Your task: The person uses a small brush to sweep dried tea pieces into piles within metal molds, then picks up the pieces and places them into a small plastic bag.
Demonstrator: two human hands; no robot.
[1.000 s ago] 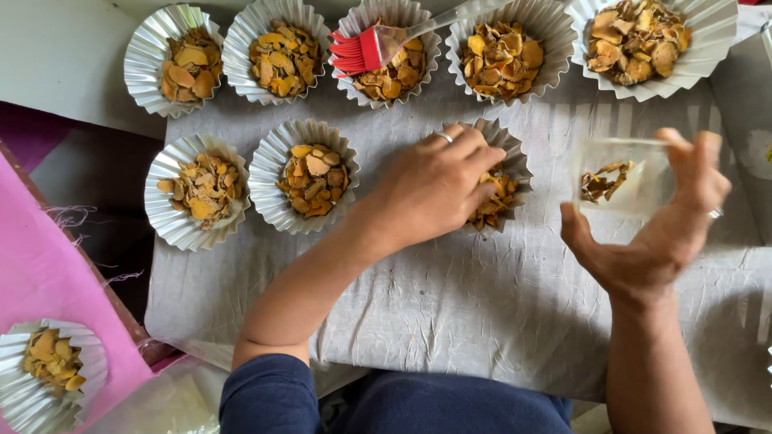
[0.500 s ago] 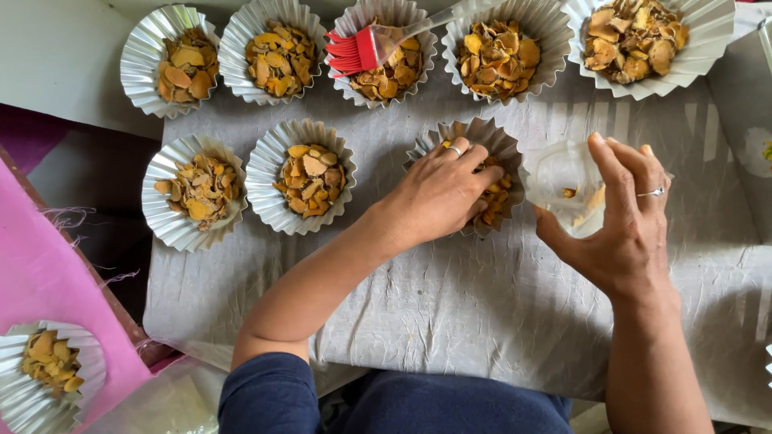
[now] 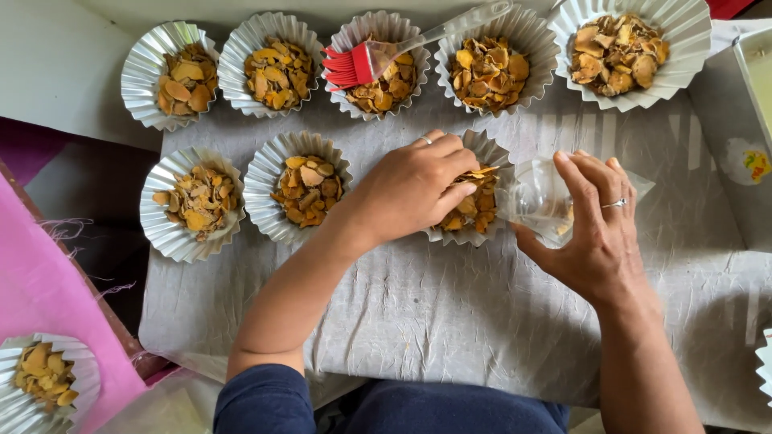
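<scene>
Clear plastic cup [image 3: 540,199]: tilted against the third front-row foil cup [image 3: 474,197], gripped by my right hand [image 3: 595,233], fingers curled round it; looks nearly empty, though glare hides the bottom. Left hand [image 3: 414,189], fingers bent, presses on the dried slices in that cup, holding nothing I can see. Seven other cups on the grey cloth [image 3: 418,321] are filled. Red brush [image 3: 362,63] rests across a back-row cup. Approx. done, in my judgement.

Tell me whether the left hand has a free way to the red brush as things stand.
Probably yes. The left hand rests on the third foil cup of the near row; the red brush lies across a far-row cup just beyond it, with only open cups between.
</scene>
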